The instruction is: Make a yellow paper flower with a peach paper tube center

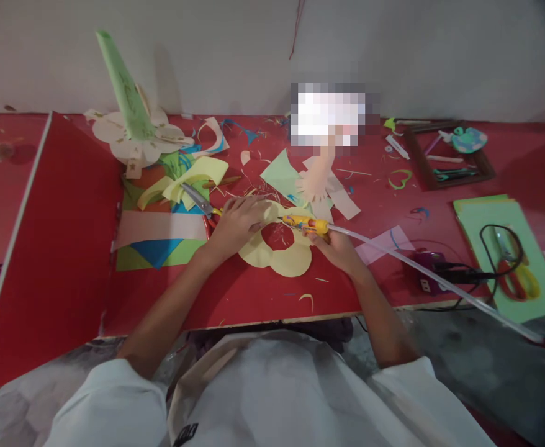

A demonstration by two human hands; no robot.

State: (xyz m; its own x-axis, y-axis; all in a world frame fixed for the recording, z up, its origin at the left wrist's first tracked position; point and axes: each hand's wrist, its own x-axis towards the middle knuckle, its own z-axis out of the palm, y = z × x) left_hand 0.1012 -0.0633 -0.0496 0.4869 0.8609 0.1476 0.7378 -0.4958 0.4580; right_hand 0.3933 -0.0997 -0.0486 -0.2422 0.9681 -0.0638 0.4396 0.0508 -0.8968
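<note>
Works at a red table (249, 304), with a green paper cone (126, 93) standing far left and a pale yellow paper flower (288, 261) lying near, at centre. Rests left hand (241, 223) on the flower's left side, probably to steady it; cannot tell pinching from pressing. Curls right hand (337, 248) at the flower's right, apparently pinching a yellow tool (305, 223), perhaps for control close to the paper. Can read neither the tool's print nor the cone's small marks.
</note>
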